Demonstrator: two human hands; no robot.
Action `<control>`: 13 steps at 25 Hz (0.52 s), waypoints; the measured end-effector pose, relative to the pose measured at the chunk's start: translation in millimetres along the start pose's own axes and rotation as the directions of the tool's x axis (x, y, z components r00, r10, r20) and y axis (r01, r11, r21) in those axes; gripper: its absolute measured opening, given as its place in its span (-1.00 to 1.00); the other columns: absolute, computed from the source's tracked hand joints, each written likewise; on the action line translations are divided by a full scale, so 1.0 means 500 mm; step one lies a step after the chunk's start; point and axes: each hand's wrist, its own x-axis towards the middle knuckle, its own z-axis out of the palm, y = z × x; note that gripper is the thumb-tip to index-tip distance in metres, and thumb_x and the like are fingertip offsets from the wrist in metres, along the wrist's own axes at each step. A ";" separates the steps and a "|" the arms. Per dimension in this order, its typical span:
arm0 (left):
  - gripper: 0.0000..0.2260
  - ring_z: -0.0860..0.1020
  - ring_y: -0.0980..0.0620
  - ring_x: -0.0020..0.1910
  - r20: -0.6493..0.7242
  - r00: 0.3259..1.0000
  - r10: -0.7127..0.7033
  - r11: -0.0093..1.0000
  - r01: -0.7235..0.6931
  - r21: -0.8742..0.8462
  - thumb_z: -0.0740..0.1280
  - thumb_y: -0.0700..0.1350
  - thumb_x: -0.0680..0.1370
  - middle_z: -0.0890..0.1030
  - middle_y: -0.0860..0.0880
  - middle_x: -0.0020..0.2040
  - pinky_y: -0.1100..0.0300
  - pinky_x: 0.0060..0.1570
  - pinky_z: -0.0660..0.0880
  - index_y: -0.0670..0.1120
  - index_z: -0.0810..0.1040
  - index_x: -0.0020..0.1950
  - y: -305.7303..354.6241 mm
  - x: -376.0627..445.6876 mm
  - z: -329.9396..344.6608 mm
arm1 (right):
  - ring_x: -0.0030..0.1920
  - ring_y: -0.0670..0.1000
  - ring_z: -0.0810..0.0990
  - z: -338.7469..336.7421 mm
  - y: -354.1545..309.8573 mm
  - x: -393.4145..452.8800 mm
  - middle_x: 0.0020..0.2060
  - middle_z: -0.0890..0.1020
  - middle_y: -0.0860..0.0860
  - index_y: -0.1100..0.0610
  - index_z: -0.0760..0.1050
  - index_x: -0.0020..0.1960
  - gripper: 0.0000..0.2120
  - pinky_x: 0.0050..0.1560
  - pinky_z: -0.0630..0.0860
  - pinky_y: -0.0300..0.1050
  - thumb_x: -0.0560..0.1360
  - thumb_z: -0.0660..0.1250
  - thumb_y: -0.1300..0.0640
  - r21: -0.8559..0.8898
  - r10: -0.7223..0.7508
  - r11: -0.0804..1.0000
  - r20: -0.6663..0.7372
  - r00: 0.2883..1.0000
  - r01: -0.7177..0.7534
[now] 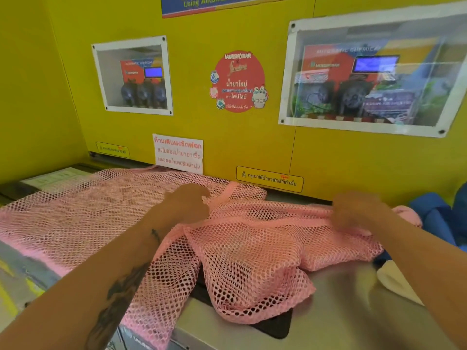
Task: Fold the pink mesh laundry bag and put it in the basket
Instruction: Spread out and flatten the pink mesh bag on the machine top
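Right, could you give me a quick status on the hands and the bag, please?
Left hand pinching the mesh bag. Right hand on it, blurred, grip unclear. Bag still spread out, unfolded.

The mesh laundry bag (252, 248) lies spread across the machine top (341, 299), its left part reaching the far-left edge. The left hand (188, 202) rests on its middle, the right hand (353, 210) on its right end — folded cloth (439, 218) lies just beyond. Behind stands a wall panel (252, 147) — a round sticker (238, 80) sits between two windows.
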 end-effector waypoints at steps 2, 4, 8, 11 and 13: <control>-0.37 0.29 -0.16 0.48 0.083 0.996 -0.015 1.000 0.014 0.017 0.27 -0.09 0.46 0.36 -0.02 0.50 -0.30 0.44 0.16 0.14 0.22 0.52 -0.007 0.004 0.007 | -0.15 0.02 0.55 -0.020 0.009 -0.002 -0.19 0.56 -0.03 0.08 0.47 -0.22 -0.91 -0.04 0.56 -0.02 0.43 0.28 0.08 0.028 -0.020 0.999 0.055 0.998 0.018; -0.40 0.36 -0.16 0.42 0.069 0.998 0.004 1.000 -0.006 0.027 0.28 -0.14 0.45 0.47 0.00 0.40 -0.31 0.41 0.20 0.15 0.30 0.47 -0.009 0.009 0.015 | -0.22 0.02 0.50 -0.038 0.004 -0.004 -0.23 0.53 0.01 0.13 0.45 -0.26 -0.90 -0.19 0.47 -0.06 0.40 0.33 0.16 0.124 -0.131 0.985 0.096 0.987 0.118; -0.38 0.21 -0.21 0.51 0.095 0.995 0.006 0.999 -0.011 0.051 0.28 -0.03 0.47 0.23 -0.07 0.56 -0.31 0.46 0.10 0.14 0.21 0.53 0.003 0.011 0.020 | 0.17 0.15 0.54 -0.027 -0.028 0.002 0.20 0.56 0.12 0.19 0.44 0.30 -0.63 0.19 0.52 0.08 0.49 0.26 0.23 0.376 -0.207 0.904 -0.028 0.978 0.203; -0.31 0.26 -0.19 0.49 0.123 0.992 -0.018 0.999 0.013 0.038 0.26 -0.09 0.47 0.29 -0.05 0.54 -0.35 0.45 0.08 0.14 0.09 0.56 0.002 0.009 0.028 | 0.16 0.11 0.54 0.008 -0.042 0.009 0.21 0.55 0.07 0.12 0.44 0.31 -0.66 0.21 0.52 0.06 0.54 0.22 0.16 0.223 -0.139 0.963 -0.060 0.988 0.149; -0.34 0.32 -0.16 0.45 0.051 0.999 -0.004 1.000 0.003 0.010 0.27 -0.17 0.48 0.41 -0.03 0.46 -0.34 0.45 0.07 0.11 0.17 0.55 0.008 0.007 0.031 | -0.04 0.05 0.55 0.009 -0.036 0.009 -0.01 0.59 0.02 0.11 0.52 0.03 -0.85 0.07 0.55 0.01 0.53 0.20 0.18 0.102 -0.097 0.989 -0.094 0.991 0.107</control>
